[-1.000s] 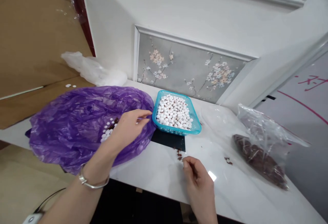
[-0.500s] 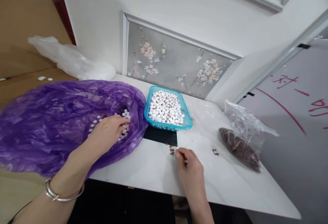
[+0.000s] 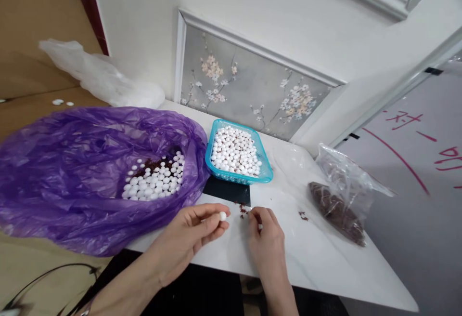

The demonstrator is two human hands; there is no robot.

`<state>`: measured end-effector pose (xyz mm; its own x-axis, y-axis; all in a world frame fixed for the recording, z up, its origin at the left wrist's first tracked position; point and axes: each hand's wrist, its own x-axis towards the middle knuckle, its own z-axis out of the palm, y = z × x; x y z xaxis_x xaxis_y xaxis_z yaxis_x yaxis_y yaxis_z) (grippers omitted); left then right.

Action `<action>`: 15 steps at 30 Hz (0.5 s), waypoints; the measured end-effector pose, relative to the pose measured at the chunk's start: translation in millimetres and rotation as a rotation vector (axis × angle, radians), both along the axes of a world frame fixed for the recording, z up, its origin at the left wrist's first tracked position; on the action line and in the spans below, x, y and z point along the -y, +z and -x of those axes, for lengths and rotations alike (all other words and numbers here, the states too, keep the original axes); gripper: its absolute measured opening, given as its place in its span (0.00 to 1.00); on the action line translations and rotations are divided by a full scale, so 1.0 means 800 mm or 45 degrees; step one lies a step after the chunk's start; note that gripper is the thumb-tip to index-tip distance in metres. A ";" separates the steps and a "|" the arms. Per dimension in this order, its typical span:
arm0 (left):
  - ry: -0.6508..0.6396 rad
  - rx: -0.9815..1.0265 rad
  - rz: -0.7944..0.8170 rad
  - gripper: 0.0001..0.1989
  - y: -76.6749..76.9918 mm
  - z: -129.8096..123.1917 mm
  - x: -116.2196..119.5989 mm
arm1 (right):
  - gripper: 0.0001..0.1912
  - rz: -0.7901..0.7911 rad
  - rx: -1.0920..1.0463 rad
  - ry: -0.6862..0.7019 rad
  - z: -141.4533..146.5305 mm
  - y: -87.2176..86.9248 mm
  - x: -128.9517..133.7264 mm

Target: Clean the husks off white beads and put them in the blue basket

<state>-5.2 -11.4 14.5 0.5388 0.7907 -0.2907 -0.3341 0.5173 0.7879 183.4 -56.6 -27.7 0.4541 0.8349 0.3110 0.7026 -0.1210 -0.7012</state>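
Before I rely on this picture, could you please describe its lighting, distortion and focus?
Head view: soft light, glossy highlights on the purple bag; head view: wide-angle stretch towards the edges; head view: small dark red pieces beside the right hand lack fine detail.

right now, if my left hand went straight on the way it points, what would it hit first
Likely the red bits; if your left hand is above them, your right hand beyond. Height is unclear.

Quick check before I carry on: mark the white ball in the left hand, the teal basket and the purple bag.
White ball (image 3: 223, 216): head view, middle of its visible face, at the left hand (image 3: 191, 228).
Teal basket (image 3: 266, 165): head view, bare inner wall, right side.
Purple bag (image 3: 72, 162): head view, crumpled film.
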 end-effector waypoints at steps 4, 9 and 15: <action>-0.018 0.170 0.256 0.08 -0.010 -0.006 0.003 | 0.08 -0.010 -0.111 -0.064 0.003 0.004 0.007; 0.051 0.268 0.348 0.05 -0.011 -0.003 -0.005 | 0.08 -0.023 -0.229 -0.060 0.011 0.007 0.011; 0.000 0.373 0.381 0.05 -0.015 -0.003 -0.008 | 0.10 -0.103 -0.487 0.173 0.022 0.017 0.015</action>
<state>-3.0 -4.7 2.6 0.6329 0.6947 -0.3417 -0.5217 0.7088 0.4747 165.8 -68.6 -14.3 0.4367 0.8752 0.2080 0.3953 0.0210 -0.9183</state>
